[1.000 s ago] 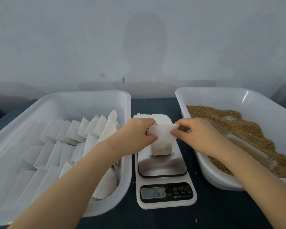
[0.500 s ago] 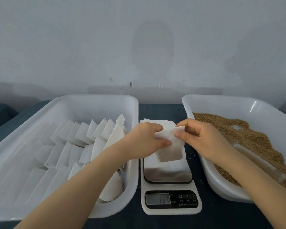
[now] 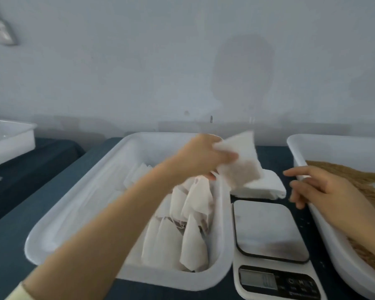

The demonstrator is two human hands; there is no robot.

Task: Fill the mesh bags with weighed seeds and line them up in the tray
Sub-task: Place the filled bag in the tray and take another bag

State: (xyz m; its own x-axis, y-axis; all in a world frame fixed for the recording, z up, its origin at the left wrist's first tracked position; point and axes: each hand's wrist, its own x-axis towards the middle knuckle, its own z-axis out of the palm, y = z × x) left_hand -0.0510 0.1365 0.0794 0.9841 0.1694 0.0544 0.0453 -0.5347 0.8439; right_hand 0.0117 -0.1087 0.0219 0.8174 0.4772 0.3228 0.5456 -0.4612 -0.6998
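Two bare hands are over the table (image 3: 13, 245), and only one of them holds anything. The left hand (image 3: 204, 156) grips a filled mesh bag (image 3: 240, 167) by its upper edge, thumb on the near face and fingers curled behind. The bag hangs tilted in the air above the far right corner of the white tray (image 3: 171, 280), partly over a stack of empty bags (image 3: 262, 187) that lies on the table beyond the scale (image 3: 268, 228). Brown seed shows through the lower part of the bag.

The right hand (image 3: 320, 189) holds nothing. Its fingers are loosely spread and point left, over the left rim of the seed tray (image 3: 299, 146), just beside the heap of seeds (image 3: 359, 178). Motion blur hides whether they touch the rim.

Several filled bags (image 3: 188, 224) stand leaning in rows along the right side of the white tray. The scale's platform is bare, and its display is too blurred to read.
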